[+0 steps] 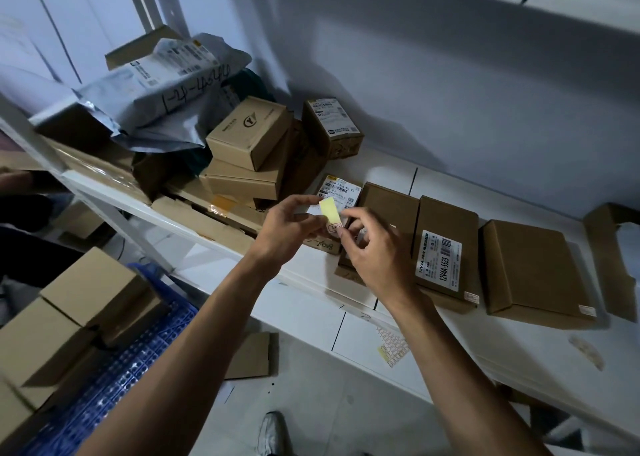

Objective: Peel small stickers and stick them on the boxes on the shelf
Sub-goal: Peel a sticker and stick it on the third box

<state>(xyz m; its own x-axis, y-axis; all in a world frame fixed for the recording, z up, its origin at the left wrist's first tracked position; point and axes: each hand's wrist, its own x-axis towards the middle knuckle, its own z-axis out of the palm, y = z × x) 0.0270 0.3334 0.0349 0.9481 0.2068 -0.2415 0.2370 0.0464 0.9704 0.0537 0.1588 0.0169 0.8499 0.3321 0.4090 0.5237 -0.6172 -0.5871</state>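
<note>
My left hand [289, 228] pinches a pale yellow sticker strip [330, 211] above the white shelf [304, 303]. My right hand [372, 246] touches a small pinkish sticker [334, 227] at the strip's lower end with thumb and forefinger. Under the hands lie flat brown boxes: one with a white shipping label [341, 189], a plain one [389, 206], one with a barcode label [446, 247] bearing a small sticker at its near corner, and a plain one [530, 268] with a small sticker too.
Stacked boxes [249, 133] and grey mail bags [173, 81] crowd the shelf's left. An empty sticker backing sheet [393, 346] lies on the shelf front. Cartons [86, 293] sit on a blue crate [138, 362] at lower left. A cardboard piece [609, 254] lies far right.
</note>
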